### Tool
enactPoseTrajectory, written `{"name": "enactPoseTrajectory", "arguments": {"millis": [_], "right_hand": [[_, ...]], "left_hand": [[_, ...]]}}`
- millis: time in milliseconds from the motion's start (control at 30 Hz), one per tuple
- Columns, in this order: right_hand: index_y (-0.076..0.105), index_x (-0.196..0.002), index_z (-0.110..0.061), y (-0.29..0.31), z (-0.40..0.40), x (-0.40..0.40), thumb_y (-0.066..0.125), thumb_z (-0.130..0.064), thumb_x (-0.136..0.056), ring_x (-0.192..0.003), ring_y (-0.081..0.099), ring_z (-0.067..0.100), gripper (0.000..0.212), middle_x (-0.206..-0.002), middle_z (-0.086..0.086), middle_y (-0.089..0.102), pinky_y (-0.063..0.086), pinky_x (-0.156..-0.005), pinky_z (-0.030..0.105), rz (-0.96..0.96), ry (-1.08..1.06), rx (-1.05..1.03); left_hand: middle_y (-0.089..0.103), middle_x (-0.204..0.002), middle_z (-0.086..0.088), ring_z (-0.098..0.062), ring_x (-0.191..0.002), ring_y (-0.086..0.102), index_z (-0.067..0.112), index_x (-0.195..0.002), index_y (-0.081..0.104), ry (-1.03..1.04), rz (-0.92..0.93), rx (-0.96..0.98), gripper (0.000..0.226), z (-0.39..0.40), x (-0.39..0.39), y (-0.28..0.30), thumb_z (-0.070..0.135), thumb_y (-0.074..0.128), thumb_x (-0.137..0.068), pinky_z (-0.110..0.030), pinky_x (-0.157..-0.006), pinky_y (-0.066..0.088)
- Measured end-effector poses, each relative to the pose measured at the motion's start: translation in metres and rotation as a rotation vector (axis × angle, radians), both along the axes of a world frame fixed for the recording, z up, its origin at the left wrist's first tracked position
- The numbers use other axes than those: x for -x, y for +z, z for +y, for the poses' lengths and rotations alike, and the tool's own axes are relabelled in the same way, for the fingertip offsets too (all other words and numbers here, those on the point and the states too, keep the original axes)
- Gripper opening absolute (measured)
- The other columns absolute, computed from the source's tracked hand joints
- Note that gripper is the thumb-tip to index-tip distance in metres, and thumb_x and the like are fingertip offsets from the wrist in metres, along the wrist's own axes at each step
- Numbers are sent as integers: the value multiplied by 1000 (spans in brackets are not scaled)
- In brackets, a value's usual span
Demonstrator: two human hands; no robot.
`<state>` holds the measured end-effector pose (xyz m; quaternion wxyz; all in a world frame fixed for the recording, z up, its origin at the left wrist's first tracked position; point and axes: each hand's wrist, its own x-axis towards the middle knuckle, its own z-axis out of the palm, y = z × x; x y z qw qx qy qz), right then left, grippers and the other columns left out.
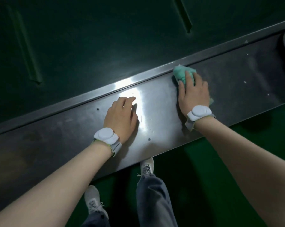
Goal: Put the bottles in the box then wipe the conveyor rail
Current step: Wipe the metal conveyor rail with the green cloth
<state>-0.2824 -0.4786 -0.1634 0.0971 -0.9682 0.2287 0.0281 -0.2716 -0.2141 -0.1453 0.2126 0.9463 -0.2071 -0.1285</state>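
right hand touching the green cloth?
Touching. Head view: the right hand lies flat on the green cloth, fingers pressing it onto the conveyor rail.

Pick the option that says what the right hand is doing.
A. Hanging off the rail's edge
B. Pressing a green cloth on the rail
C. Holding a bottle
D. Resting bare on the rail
B: the right hand lies flat over a green cloth, pressing it on the steel rail near the raised far edge, while the left hand rests bare on the rail.
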Motion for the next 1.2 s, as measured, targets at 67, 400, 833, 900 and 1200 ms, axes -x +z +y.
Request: {"name": "enactPoseTrajectory", "arguments": {"millis": [67, 400, 833, 900, 1200], "right_hand": [[47, -159, -12, 10, 42, 8, 42, -39, -113, -116, 55, 48, 53, -160, 25, 45, 44, -101, 51, -33, 39, -30], [41, -163, -17, 26, 262, 35, 41, -43, -112, -123, 51, 47, 57, -162, 23, 39, 45, -104, 52, 11, 121, -127], [31, -167, -24, 35, 504, 40, 32, -46, -114, -134, 45, 42, 57, -170, 15, 29, 44, -108, 48, 59, 255, -167], [32, -167, -24, 33, 542, 42, 33, -45, -114, -132, 46, 42, 57, -170, 16, 28, 44, -108, 47, 54, 305, -183], [38, -164, -22, 12, 702, 42, 37, -48, -111, -122, 52, 42, 59, -169, 22, 31, 49, -94, 47, 63, 518, -193]], "left_hand": [[60, -130, -12, -35, -108, 59, 13, -139, 57, 37, -22, 2, 37, 28, 4, 8, 22, 57, -103, -49, -87, 53], [56, -140, -13, -35, -123, 55, 13, -144, 54, 185, -52, -74, 42, 235, 27, 32, 22, 58, -103, -48, -99, 48], [54, -141, -14, -36, -128, 50, 12, -141, 58, 491, -129, -123, 37, 477, 60, 19, 15, 55, -105, -51, -101, 44], [55, -141, -16, -37, -128, 51, 10, -142, 58, 545, -131, -134, 37, 499, 65, 15, 11, 54, -105, -51, -101, 43], [58, -135, -17, -39, -121, 54, 9, -132, 63, 668, -281, -126, 50, 592, 88, -7, -10, 63, -86, -52, -95, 45]]}}
